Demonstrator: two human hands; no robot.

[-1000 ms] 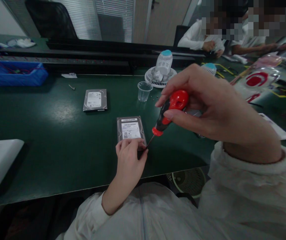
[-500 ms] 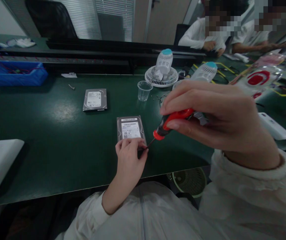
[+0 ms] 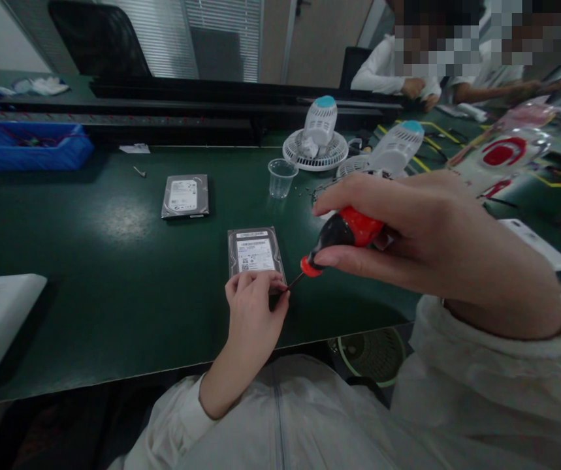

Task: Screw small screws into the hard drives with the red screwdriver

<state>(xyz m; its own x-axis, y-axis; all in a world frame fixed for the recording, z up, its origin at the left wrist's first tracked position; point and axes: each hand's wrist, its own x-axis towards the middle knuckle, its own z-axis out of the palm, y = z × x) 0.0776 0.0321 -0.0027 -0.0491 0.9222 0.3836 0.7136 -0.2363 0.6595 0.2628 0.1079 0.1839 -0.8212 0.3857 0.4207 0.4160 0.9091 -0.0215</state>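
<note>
A hard drive [image 3: 255,252] lies label-up on the green table in front of me. My left hand [image 3: 253,307] grips its near end, fingers bent over the top and the thumb at the near right corner. Between thumb and forefinger, my right hand [image 3: 407,228] holds a red and black screwdriver [image 3: 335,236] by its handle. The screwdriver slants down to the left, and its tip meets the drive's near right corner beside my left thumb. Whatever sits under the tip is too small to make out. Farther back on the left lies a second hard drive [image 3: 185,196].
A clear plastic cup [image 3: 281,178] stands behind the drive, with small loose parts beside it. White fan parts [image 3: 320,124] lie at the back. A blue bin [image 3: 30,145] is at the far left, a white case [image 3: 3,326] at the near left. Other people sit at back right.
My right hand has shifted its grip on the screwdriver; the handle is turned and the thumb sits lower, near the red collar. The tip and my left hand stay at the drive's corner.
</note>
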